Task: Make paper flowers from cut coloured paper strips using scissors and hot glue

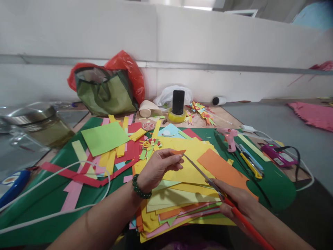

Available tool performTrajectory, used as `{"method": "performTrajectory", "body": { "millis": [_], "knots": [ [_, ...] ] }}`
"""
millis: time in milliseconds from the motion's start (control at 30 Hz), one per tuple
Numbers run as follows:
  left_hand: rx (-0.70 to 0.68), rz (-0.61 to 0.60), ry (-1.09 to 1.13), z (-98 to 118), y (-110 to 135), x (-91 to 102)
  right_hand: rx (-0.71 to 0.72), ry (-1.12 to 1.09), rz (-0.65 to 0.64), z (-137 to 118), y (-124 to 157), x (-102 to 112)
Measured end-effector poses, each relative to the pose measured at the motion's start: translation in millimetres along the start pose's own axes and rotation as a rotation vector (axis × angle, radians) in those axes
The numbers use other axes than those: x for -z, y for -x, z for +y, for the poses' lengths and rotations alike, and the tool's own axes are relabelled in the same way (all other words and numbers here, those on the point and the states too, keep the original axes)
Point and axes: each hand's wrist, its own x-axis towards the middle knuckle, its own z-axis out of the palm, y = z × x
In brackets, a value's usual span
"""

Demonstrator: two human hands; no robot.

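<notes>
My left hand (161,165), with a green bead bracelet at the wrist, pinches a small orange paper piece (179,152) between thumb and fingers. My right hand (235,196) grips red-handled scissors (247,224). Their long blades (196,168) look closed and point up-left, the tip right by the orange piece; whether they touch is unclear. Below both hands lies a thick stack of coloured paper (182,199), mostly yellow. A larger orange sheet (221,168) with a curved notch in its edge lies on the stack's right side. Beyond my left hand sits a fringed paper flower (151,144).
Paper strips and a light green sheet (105,138) cover the left of the green mat (23,222), crossed by a white cable (59,212). Rightward are a pink glue gun (229,137), a yellow cutter (251,166) and a purple device (278,155). A phone (178,102) stands behind.
</notes>
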Motion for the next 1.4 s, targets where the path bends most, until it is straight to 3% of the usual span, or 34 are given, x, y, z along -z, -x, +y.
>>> {"method": "performTrajectory", "body": {
  "millis": [500, 767, 1233, 1400],
  "knots": [
    [0.015, -0.026, -0.055, -1.1, 1.7, -1.1, -0.021, -0.082, -0.061, -4.3, -0.6, -2.4],
    [0.015, 0.005, -0.034, -5.0, 1.3, -2.9, -0.04, -0.012, -0.065, -1.0, 3.9, -7.0],
    [0.034, -0.025, -0.036, -2.9, 0.8, -1.7, 0.062, -0.08, -0.059, -1.4, 2.8, -7.0],
    [0.044, -0.029, -0.043, -3.4, 1.1, -1.3, 0.038, -0.146, -0.087, -1.1, 2.8, -9.2]
  ]
}}
